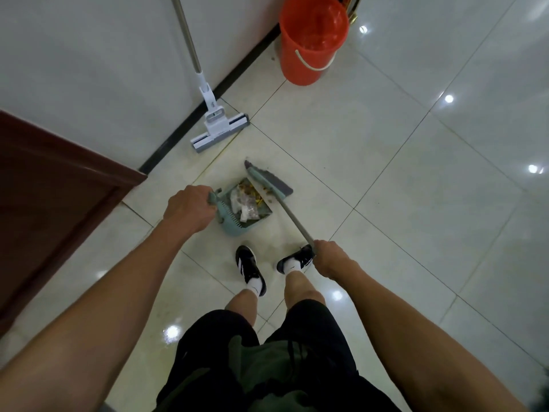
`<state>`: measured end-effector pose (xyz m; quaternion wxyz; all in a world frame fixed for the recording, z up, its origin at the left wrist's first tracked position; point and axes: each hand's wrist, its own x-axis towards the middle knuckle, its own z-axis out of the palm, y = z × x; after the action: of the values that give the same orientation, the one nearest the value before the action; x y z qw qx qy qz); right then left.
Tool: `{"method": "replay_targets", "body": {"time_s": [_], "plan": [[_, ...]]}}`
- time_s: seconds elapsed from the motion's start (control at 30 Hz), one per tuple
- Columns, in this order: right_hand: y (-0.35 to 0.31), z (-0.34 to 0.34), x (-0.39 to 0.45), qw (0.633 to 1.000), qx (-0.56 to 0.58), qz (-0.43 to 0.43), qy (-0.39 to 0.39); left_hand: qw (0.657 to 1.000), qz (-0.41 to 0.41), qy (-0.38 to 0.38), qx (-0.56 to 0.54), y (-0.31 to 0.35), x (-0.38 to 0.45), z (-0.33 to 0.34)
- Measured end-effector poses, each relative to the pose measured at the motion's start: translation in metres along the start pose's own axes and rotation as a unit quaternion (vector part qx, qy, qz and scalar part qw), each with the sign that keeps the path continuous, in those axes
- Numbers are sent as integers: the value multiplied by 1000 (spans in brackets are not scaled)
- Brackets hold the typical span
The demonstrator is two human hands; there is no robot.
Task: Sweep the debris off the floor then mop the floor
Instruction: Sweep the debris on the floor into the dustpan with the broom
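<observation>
A teal dustpan (234, 224) stands on the pale tiled floor (386, 173) in front of my feet. It holds debris (248, 200): clear wrappers and yellow-brown scraps. My left hand (190, 208) is closed around the dustpan's handle top. My right hand (329, 258) grips the metal pole of a broom (267, 181), whose grey-and-teal head rests at the dustpan's mouth. A white sponge mop (219, 124) leans against the wall beyond the dustpan, its head on the floor.
An orange bucket (312, 40) with a white handle stands by the wall at the top. A dark red door (53, 188) is at the left. The white wall with a black skirting runs diagonally behind the mop. My two feet in black shoes (249, 269) are just behind the dustpan.
</observation>
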<state>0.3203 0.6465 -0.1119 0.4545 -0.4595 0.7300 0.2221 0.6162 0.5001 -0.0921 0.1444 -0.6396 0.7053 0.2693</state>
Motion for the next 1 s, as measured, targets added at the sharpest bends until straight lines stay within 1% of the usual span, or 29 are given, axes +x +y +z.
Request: {"method": "replay_targets", "body": {"time_s": [0.07,0.17,0.23,0.37,0.63,0.87,1.0], "plan": [[1,8,-2,998,48,7,-33,1000,-2,-11,-3,6,0,0],[6,10,-19,990,130,0,-56,1000,0,-26,-4,12,-1,2],[10,9,-33,982,177,-2,-60,999,4,-32,6,13,-2,3],[17,4,-55,972,229,4,-52,998,-7,-62,-10,16,-8,-2],[19,-10,-73,969,246,17,-22,1000,6,-15,-19,16,-17,-20],[36,-30,-88,966,255,26,25,999,32,7,-29,21,-31,-36],[49,-42,-90,961,268,24,59,998,37,33,-41,33,-30,-48]]}}
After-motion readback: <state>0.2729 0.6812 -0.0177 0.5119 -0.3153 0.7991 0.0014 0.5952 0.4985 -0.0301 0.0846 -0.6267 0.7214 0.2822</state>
